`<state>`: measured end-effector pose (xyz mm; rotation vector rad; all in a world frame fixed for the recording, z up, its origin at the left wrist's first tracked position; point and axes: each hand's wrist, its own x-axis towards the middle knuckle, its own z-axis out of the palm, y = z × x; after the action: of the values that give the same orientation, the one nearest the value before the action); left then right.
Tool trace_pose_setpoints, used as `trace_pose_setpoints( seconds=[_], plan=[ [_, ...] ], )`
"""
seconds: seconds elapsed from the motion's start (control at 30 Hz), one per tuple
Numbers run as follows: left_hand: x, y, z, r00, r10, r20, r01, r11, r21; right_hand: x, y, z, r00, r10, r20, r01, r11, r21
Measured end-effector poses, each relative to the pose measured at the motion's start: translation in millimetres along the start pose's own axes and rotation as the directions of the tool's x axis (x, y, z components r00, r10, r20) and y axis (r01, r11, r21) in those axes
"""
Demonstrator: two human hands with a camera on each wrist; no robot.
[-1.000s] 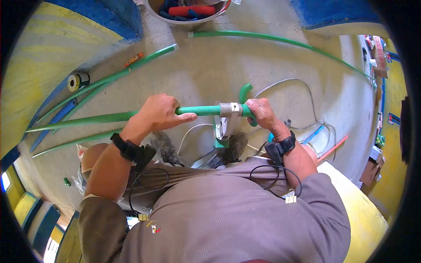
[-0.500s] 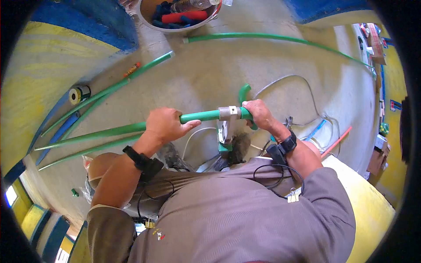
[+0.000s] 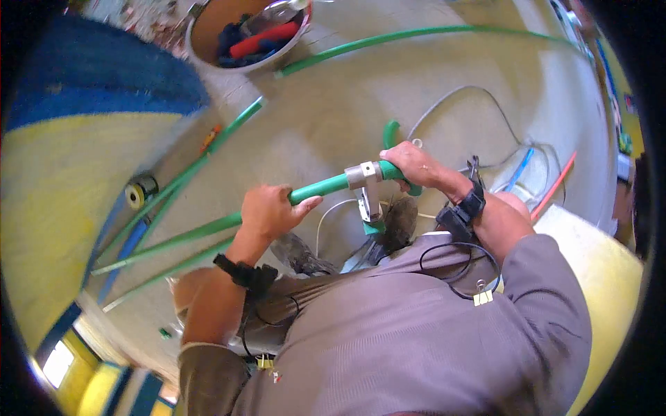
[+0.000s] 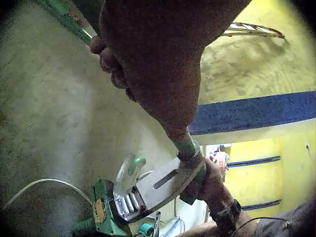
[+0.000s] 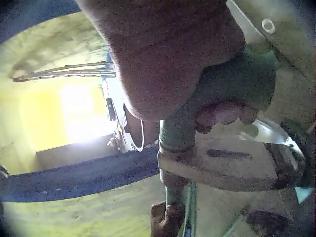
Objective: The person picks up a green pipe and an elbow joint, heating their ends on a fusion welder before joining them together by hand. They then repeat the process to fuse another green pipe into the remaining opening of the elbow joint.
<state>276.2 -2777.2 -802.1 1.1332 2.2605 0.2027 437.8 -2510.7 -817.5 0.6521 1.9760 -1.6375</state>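
My left hand (image 3: pixel 267 213) grips a long green plastic pipe (image 3: pixel 326 188), its fingers wrapped over it and its thumb lying along it. The pipe's near end meets a grey metal sleeve on a pipe welding iron (image 3: pixel 370 197), which stands between the feet. On the sleeve's other side my right hand (image 3: pixel 417 166) holds a thick green pipe fitting (image 5: pixel 232 84), fingers curled round it. The iron's flat slotted plate (image 4: pixel 165 180) and green body (image 4: pixel 106 212) show in the left wrist view. Pipe, sleeve and fitting lie in one line.
More green pipes (image 3: pixel 177 182) lie at the left beside a tape roll (image 3: pixel 141 191). A bucket (image 3: pixel 194 52) of tools stands at the far left, another pipe (image 3: pixel 388 39) beyond. A curved green piece (image 3: pixel 390 133), pliers (image 3: pixel 474 166) and a grey cable (image 3: pixel 444 98) lie on the floor.
The head view has turned and shifted, so the surroundings sit tilted. Both hands keep their hold on the pipe and fitting; the pipe now slants more in the picture.
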Motion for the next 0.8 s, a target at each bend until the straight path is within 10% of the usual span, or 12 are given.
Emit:
trace_pose_setpoints(
  seconds=[0.17,0.33,0.43,0.8],
  plan=[
    [3,4,-1,0.999,0.032,-0.037,-0.028,0.994,0.102,-5,-2,0,1.000,-0.020,0.004,0.020,1.000,0.018],
    [1,6,2,0.998,0.028,-0.061,-0.024,0.997,0.069,-2,9,1,0.872,-0.488,-0.036,0.435,0.807,-0.398],
    [4,7,3,0.997,0.021,-0.074,-0.017,0.998,0.056,-6,-1,-1,0.965,-0.263,-0.009,0.246,0.914,-0.322],
    [2,11,-2,0.999,-0.029,-0.034,0.030,0.999,0.043,-1,13,2,0.916,-0.386,-0.109,0.333,0.883,-0.330]
  ],
)
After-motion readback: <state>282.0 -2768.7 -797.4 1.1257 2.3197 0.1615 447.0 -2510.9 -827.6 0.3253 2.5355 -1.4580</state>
